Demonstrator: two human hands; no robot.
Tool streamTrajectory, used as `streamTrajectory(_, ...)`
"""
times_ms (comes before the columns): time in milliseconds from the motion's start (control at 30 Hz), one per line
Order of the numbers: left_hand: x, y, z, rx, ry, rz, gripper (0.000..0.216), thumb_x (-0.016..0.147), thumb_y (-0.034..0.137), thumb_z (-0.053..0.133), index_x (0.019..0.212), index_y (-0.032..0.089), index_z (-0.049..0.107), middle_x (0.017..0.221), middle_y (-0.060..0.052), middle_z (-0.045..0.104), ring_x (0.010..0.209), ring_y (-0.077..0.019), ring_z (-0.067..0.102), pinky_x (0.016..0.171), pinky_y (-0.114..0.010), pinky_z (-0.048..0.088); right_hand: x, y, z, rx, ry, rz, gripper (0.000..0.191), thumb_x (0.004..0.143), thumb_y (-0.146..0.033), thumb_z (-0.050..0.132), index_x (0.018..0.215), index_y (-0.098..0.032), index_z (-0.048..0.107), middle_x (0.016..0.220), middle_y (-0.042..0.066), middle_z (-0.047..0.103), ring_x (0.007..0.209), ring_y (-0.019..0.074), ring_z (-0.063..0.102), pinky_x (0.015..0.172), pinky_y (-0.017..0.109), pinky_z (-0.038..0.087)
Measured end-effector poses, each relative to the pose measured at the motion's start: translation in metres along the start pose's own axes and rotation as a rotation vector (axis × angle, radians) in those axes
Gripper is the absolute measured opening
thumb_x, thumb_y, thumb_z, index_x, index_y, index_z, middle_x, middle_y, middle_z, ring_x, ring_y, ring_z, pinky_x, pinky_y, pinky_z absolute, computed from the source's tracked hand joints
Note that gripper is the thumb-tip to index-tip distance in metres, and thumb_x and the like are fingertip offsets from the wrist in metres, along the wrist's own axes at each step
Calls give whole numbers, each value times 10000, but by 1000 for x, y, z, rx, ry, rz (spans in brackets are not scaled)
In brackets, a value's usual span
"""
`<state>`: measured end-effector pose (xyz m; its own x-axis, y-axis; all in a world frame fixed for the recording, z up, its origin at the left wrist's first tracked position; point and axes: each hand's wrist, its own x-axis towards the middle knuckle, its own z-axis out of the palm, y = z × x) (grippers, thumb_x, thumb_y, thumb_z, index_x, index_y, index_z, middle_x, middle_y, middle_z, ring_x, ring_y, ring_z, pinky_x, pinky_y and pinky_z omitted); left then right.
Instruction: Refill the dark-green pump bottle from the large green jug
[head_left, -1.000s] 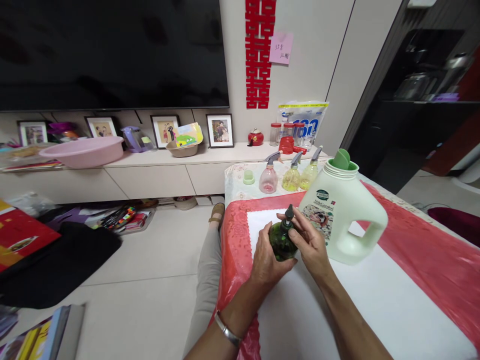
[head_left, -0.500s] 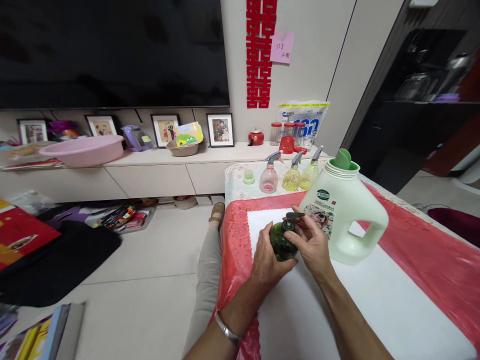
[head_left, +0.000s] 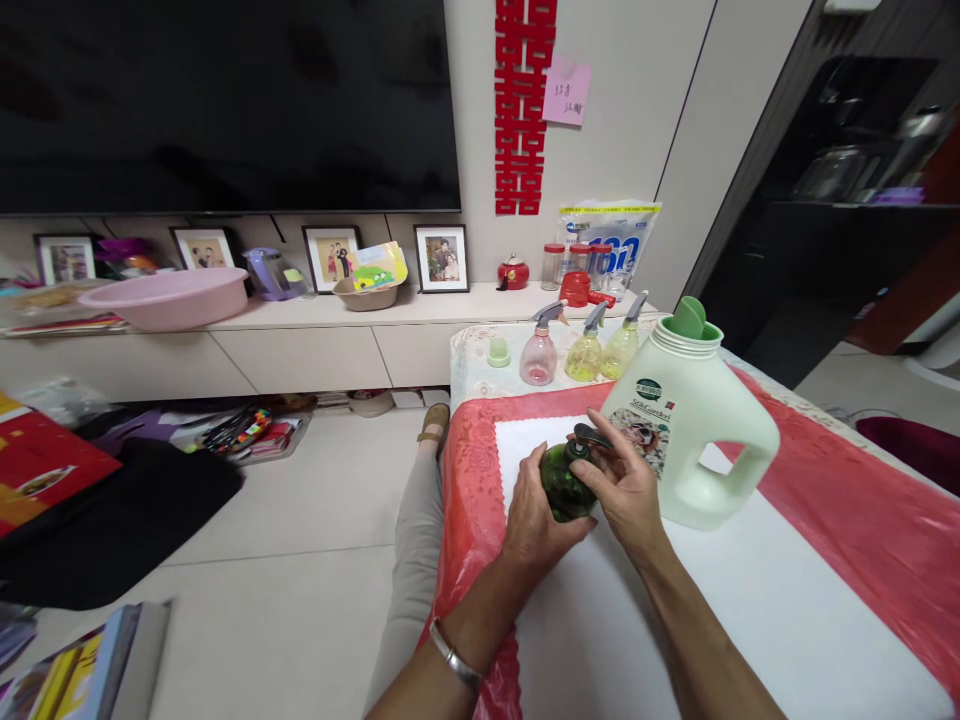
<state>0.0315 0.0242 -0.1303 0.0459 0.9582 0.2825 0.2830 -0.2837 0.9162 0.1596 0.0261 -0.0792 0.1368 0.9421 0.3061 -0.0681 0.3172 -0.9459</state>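
A small dark green pump bottle is held over the white sheet on the table. My left hand wraps round its body from the left and below. At its neck, the fingers of my right hand close on the collar of the black pump head, whose spout points right. Just beyond my right hand stands a large pale green jug with a handle, its cap off and a green spout insert showing in the mouth. A light green cap lies near the table's far left corner.
Three spray bottles, one pink and two yellowish, stand along the table's far side. Behind them, a low cabinet bears jars, a red teapot, framed photos and a pink basin. Red plastic covers part of the table.
The pump head's spout has turned slightly under my right fingers, now angled a little more toward me. My left hand keeps its hold on the bottle.
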Motion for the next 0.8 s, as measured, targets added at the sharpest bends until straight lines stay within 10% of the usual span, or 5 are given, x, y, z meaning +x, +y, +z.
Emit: streamTrajectory(800,0,3,-2,-19,-29,-2,1032,570,234,859,1444,179,313,1425,-195,549,1342,-397,559,1103,-593,486,-1,0,-1,-10,-62,-2,683,841,-467,752,1459,-259,549,1245,108,694,1207,278,651,1085,514,508)
